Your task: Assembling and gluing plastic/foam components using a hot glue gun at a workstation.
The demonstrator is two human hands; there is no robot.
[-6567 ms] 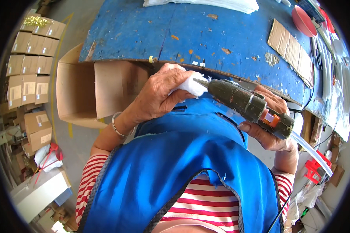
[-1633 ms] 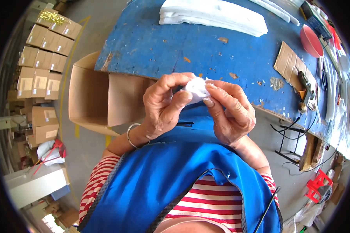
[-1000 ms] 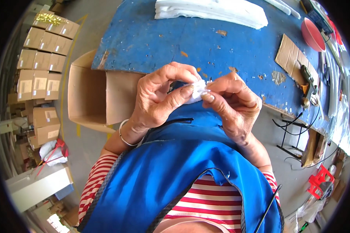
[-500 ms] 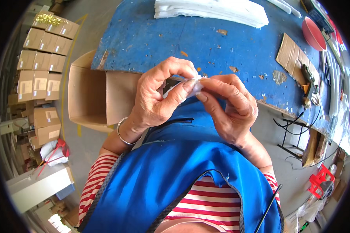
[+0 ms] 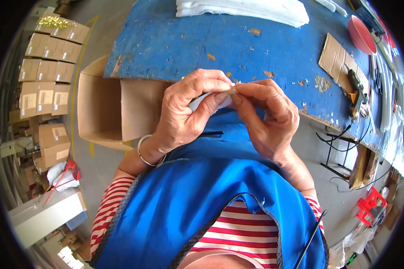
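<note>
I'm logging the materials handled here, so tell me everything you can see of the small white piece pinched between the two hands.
The small white soft-looking piece is mostly hidden: only a pale sliver shows between the fingers. It looks like foam or padded fabric, though that is uncertain. The left hand wraps it from the left with thumb and fingers, and the right hand pinches its top edge. It is held in the air above the near edge of the blue worktable.
</note>
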